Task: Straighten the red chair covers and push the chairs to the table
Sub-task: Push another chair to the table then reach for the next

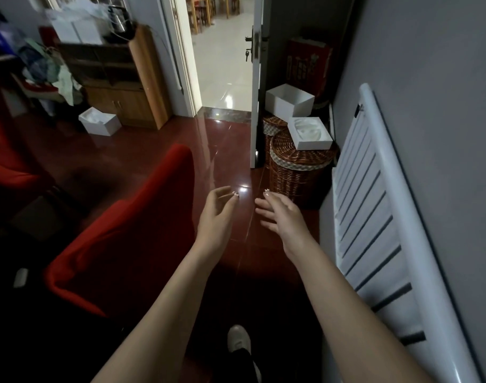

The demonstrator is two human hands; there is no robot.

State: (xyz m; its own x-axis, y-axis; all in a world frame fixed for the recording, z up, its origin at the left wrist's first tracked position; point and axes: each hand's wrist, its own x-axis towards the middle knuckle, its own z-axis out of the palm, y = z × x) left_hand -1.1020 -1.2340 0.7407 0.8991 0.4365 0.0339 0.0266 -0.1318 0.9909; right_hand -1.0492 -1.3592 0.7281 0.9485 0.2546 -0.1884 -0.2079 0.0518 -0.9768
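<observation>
**A:** Where are the grips?

**B:** Both are stretched out over the floor; the left grip (217, 214) and right grip (280, 214) are side by side but apart, fingers loose and spread, holding nothing.

**A:** And the chair?

**B:** The chair (131, 230) is just left of the left grip, not touched; the top of its back rises level with the fingers, and the seat drops away further left. A far chair (4, 150) stands well beyond it on the same side. I can't make out the surface; that side is too dark.

**A:** How will the cover handle?

**B:** The cover (164, 172) looks like soft red cloth over padding; I'd expect it to be light, slack and ready to bunch or creep on the frame. Pinch it at the top edge of the back, one grip near each corner, and draw it down evenly; one-sided tugging would likely skew it.

**A:** The push?

**B:** The chair is probably stiff and fairly heavy, though the glossy floor should let the legs slide. Press flat on the upper back with both grips; cloth may slip under the palms. The basket (299, 170) ahead of the right grip is out of the way.
</observation>
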